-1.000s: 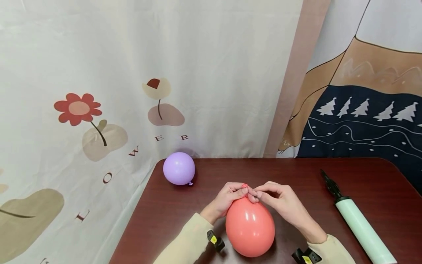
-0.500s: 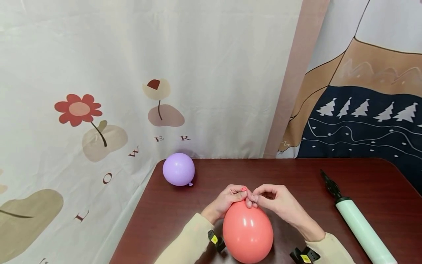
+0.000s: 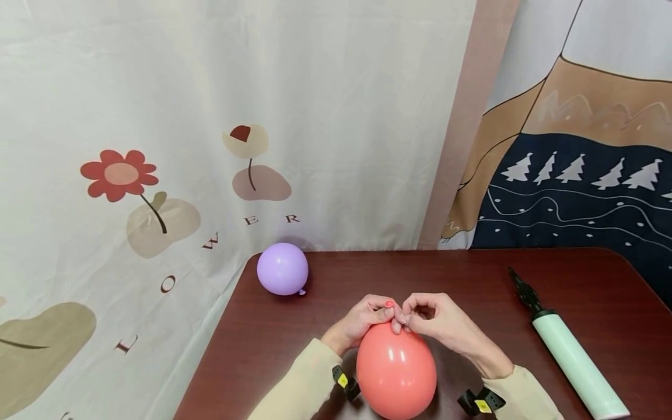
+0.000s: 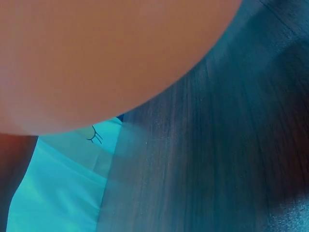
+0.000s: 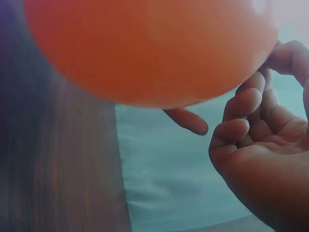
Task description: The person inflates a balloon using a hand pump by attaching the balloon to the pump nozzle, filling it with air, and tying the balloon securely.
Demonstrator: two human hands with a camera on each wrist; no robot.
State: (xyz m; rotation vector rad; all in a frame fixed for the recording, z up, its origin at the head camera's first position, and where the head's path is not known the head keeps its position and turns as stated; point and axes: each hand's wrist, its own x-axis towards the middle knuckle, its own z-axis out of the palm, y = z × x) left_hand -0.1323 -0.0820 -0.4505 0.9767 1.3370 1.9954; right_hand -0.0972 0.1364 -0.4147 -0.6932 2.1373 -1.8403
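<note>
An inflated red balloon hangs low over the table in the head view, its neck upward. My left hand pinches the neck, and the rolled mouth of the balloon shows as a small red ring at its thumb and forefinger. From the right, my right hand meets those fingers, its thumb and forefinger pinched together at the neck. In the right wrist view, its other fingers are curled below the balloon. The pinched bit of neck is hidden by fingers. The balloon's side fills the upper left wrist view.
A tied purple balloon sits at the table's back left corner. On the right lies a pale green hand pump with a black nozzle. Behind the dark red table hangs a printed curtain.
The right hand has moved slightly left and closer to the left fingers. Both hands and the red balloon sit a little lower. The head view has shifted slightly.
</note>
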